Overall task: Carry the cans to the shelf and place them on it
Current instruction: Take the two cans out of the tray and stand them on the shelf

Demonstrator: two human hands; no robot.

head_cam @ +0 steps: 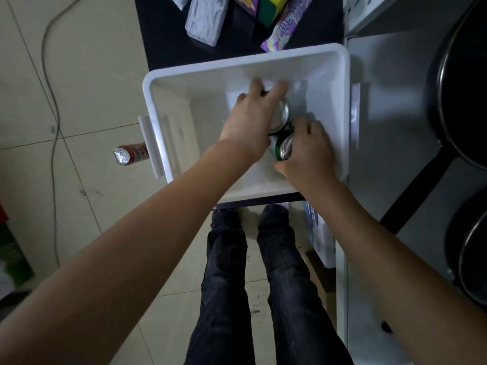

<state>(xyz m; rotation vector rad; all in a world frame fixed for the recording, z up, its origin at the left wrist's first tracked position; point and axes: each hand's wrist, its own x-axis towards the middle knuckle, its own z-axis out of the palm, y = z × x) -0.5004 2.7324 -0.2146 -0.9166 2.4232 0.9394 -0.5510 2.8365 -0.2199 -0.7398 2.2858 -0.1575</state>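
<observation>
Both my hands reach down into a white plastic bin [342,83]. My left hand [253,119] is wrapped over a silver-topped can [281,115] near the bin's middle. Just right of it, my right hand [308,151] grips a green can [285,148] with its silver end showing. The two cans lie close together, nearly touching. A third can [127,153], red with a silver pull-tab top, stands outside the bin by its left handle. No shelf is clearly in view.
The bin rests on a black table [163,30] bearing a grey packet [207,18], a purple wrapper [286,25] and a green-yellow box [270,6]. A grey counter with black pans [463,101] runs along the right. A cable [52,106] crosses the tiled floor on the left.
</observation>
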